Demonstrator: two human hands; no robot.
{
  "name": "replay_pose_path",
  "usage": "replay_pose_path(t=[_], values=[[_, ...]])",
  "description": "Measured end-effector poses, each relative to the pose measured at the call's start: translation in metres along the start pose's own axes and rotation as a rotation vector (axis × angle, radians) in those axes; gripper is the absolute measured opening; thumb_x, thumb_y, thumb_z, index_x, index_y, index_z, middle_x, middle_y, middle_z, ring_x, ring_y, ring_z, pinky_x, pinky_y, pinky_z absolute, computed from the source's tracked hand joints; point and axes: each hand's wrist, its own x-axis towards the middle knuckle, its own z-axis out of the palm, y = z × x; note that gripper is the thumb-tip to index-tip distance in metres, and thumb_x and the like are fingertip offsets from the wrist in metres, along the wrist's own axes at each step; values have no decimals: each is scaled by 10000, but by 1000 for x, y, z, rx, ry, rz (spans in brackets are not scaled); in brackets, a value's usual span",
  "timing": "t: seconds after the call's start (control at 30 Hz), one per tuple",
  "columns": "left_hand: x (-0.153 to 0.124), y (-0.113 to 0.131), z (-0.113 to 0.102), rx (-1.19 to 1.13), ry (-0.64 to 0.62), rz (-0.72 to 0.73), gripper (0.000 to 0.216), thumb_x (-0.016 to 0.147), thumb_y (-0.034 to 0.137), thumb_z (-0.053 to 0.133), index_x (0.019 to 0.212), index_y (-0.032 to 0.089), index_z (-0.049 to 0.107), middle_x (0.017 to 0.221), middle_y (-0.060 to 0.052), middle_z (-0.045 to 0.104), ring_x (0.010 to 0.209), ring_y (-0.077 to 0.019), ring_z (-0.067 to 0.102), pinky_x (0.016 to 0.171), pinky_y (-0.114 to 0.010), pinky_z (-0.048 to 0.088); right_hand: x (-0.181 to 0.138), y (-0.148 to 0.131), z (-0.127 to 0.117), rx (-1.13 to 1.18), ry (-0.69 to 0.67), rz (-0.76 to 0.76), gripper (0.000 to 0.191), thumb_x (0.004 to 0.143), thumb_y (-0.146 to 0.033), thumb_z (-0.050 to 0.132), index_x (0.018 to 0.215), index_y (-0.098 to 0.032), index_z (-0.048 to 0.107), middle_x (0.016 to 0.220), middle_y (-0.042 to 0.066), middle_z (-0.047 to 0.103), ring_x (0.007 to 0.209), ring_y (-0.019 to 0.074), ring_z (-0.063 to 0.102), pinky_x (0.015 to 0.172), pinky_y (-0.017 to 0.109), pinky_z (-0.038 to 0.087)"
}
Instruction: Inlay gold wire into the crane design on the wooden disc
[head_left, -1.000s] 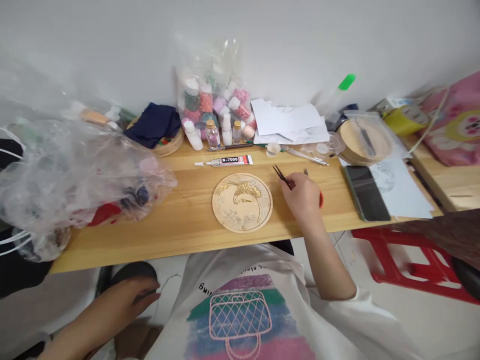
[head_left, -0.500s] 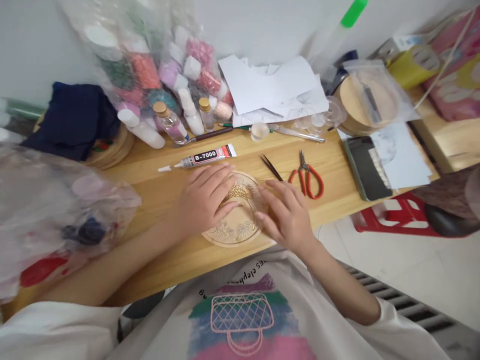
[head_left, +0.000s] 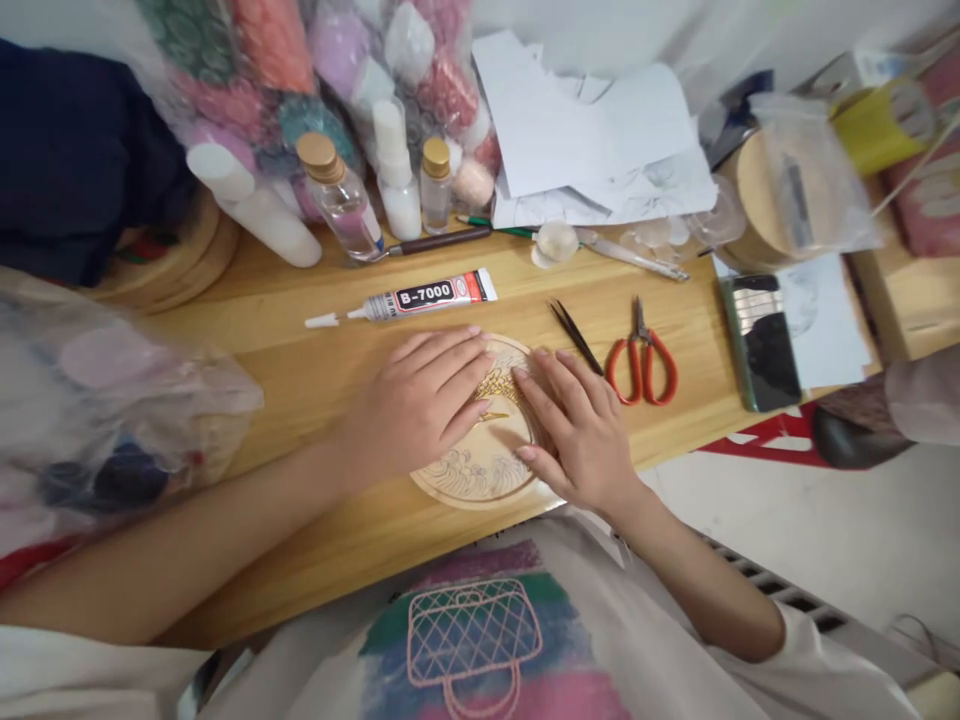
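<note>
A round wooden disc [head_left: 480, 478] with wave-like line patterns lies on the table between my hands. Gold-coloured metal pieces [head_left: 496, 384] are clustered on its upper part, too small to make out singly. My left hand [head_left: 424, 400] rests flat over the disc's left edge, fingers stretched out. Over the right edge lies my right hand [head_left: 577, 425], its fingers spread and the fingertips near the gold pieces. Neither hand visibly grips anything. Black tweezers [head_left: 576, 335] and red-handled pliers [head_left: 642, 365] lie just beyond my right hand. A B-7000 glue tube [head_left: 427, 296] sits beyond my left hand.
At the back stand small bottles [head_left: 341, 205] and bags of coloured beads or wax [head_left: 262, 100]. White papers [head_left: 592, 130] lie behind a pen [head_left: 630, 256]. A phone [head_left: 765, 345] is at the right, a plastic bag [head_left: 142, 390] at the left. The table's front edge is close to my body.
The view has shifted, bringing the table closer. My right hand's fingers have moved inward over the disc towards the gold pieces, some of which now show lower, near my left thumb.
</note>
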Motion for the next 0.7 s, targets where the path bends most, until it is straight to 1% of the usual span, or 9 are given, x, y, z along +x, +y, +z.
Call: replay_pose_path(t=[0.23,0.37,0.47,0.6,0.7], values=[[0,1,1,22,5,-16,284,992,223,496,1147,51,660,1248,-159,698,1208,-293,642,990,-434,532,-1,0,1,-34,11,-2,601,1011,-523,301,1422,-135,507,1442,177,535,1363,336,449,1041,467,398],[0,2,1,6,1,-23,275,991,204,485,1115,49,676,1240,-164,700,1210,-300,640,989,-441,529,-1,1,1,-17,-5,8,607,1014,-534,281,1429,-146,495,1443,171,540,1339,306,487,1008,437,422],[0,1,0,0,-9,-26,268,982,178,481,1113,57,680,1250,-165,695,1228,-294,630,1002,-441,519,-1,1,0,16,-8,12,615,1011,-540,288,1459,-155,458,1451,168,535,1334,301,495,1018,437,423],[-1,0,0,7,-31,-29,276,988,193,466,1128,92,681,1271,-144,690,1246,-277,619,1016,-430,513,-1,1,0,28,-12,15,619,1004,-538,313,1512,-192,392,1463,161,526,1328,319,498,1015,459,432],[-1,0,-1,-13,-41,-35,279,987,189,464,1136,91,678,1281,-150,683,1255,-284,612,1018,-438,508,-1,1,0,31,-17,19,610,1004,-532,322,1513,-202,392,1467,160,522,1328,323,497,1014,466,434]])
